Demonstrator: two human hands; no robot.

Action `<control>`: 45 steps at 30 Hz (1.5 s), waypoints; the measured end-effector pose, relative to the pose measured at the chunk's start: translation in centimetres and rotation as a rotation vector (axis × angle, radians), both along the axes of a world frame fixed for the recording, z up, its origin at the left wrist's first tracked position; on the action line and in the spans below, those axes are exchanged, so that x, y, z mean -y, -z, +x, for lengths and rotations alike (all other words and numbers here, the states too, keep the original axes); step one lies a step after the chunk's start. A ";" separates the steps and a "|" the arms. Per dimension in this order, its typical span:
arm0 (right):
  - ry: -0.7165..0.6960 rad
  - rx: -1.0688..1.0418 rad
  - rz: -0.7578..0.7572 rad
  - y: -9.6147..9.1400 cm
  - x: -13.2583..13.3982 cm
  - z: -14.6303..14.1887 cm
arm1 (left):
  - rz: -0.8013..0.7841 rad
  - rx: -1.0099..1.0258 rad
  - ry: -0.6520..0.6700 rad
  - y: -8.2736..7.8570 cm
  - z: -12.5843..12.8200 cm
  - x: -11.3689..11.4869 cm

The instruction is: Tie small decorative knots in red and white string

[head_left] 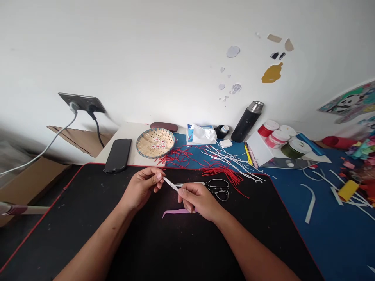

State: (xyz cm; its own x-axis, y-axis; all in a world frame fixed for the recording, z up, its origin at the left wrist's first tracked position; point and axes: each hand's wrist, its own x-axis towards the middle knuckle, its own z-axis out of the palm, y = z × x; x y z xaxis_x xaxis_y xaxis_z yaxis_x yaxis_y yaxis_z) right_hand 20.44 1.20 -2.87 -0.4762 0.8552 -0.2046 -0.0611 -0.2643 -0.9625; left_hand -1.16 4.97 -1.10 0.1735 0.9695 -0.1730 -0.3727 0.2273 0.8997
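Observation:
My left hand (143,188) pinches one end of a narrow white paper strip (170,184) between thumb and fingers. My right hand (197,201) holds the strip's other end, close to the left hand, above the black desk mat (73,218). A pair of black-handled scissors (218,190) lies just past my right hand, its blades hidden behind the fingers. Under that hand rests a pink tweezer-like tool (175,212), partly covered by it.
Beyond the mat are loose red cords (178,156), white strips (231,164), a woven basket (155,143), a black phone (117,155), a tissue pack (201,135) and a black flask (247,121). Paint jars and scattered coloured scraps sit to the right.

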 end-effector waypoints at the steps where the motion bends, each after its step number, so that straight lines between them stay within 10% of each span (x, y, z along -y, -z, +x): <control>1: -0.003 0.000 0.003 0.0 0.0 0.0 | 0.006 0.009 -0.010 0.0 -0.2 -0.1; 45: -0.041 0.016 0.049 -0.3 0.3 -0.5 | -0.069 0.077 0.247 0.5 0.9 0.9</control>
State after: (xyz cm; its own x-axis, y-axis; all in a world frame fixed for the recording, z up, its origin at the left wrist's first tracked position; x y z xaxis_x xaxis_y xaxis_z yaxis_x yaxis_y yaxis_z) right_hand 19.93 0.91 -2.54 -0.5084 0.8441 -0.1705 -0.0354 -0.2184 -0.9752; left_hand -0.26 4.03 -1.62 0.4185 0.8825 -0.2147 -0.3654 0.3800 0.8498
